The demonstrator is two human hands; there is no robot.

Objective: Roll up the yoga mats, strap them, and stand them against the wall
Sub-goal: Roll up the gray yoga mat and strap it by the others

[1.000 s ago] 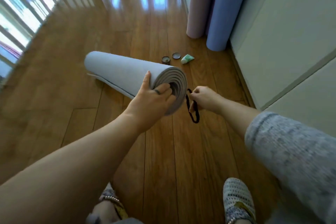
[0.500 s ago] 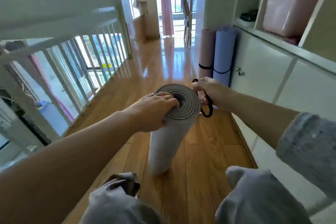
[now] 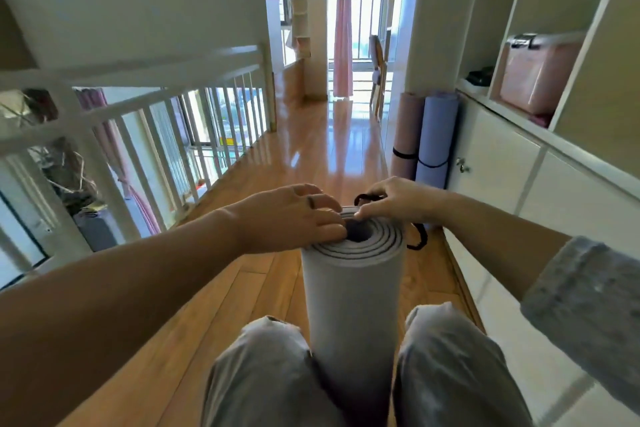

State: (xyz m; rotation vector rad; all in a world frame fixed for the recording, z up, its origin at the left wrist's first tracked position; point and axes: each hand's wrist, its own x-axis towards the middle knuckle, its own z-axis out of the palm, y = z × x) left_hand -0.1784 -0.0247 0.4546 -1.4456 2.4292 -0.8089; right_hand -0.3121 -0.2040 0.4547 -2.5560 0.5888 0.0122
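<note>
My left hand (image 3: 294, 215) lies flat over the top rim of the rolled pale grey foam yoga mat (image 3: 353, 302), fingers spread and curled onto the spiral end, pressing rather than gripping. My right hand (image 3: 398, 199) is pinched closed on the black elastic strap loop (image 3: 417, 236), holding part of it at the far edge of the roll's top while the rest of the loop hangs down the mat's right side (whether any of it is already round the roll I cannot tell).

The grey mat stands upright on the glossy wooden plank floor (image 3: 242, 288), its lower part caught between my two knees in light grey trousers (image 3: 263, 374). Its end shows tight concentric layers with a dark hollow core, and the outer surface looks smooth and evenly wound.

Beyond my right hand, two more rolled mats stand against the white wall: a dusty pink rolled mat (image 3: 408, 135) and, just beside it on the right, a lavender-blue rolled mat (image 3: 434, 142), each with a dark band round its lower part. Right of them runs a white cabinet with cubby shelves (image 3: 502, 156), one cubby holding a translucent pink storage box (image 3: 536, 76). On my left a white slatted railing (image 3: 156, 125) borders the floor.
</note>
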